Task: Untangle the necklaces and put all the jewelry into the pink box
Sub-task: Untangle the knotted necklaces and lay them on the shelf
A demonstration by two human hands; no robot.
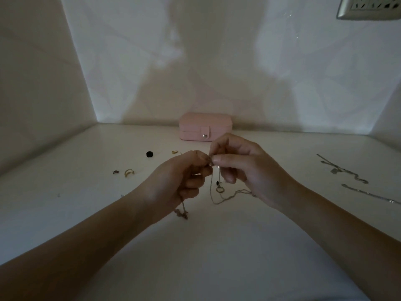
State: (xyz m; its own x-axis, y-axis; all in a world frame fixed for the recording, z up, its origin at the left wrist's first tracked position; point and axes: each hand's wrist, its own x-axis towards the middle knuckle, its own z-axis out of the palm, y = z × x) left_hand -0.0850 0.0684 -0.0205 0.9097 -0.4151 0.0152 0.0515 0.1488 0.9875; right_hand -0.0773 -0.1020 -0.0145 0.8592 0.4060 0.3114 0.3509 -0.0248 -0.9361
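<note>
Above the middle of the white table, my left hand (184, 177) and my right hand (236, 164) pinch a tangle of thin necklaces (213, 192) between fingertips. One chain loops down under my right hand with a small ring pendant (219, 189). Another end with a small charm (181, 213) dangles below my left hand. The pink box (205, 127) stands closed against the back wall, its snap strap facing me. Two silver chains (340, 169) (368, 194) lie stretched out at the right.
A gold ring (129, 172) and a small dark piece (115, 171) lie left of my hands. A black bead-like item (149, 154) and a small gold item (175, 152) lie further back. Walls close in the left, back and right.
</note>
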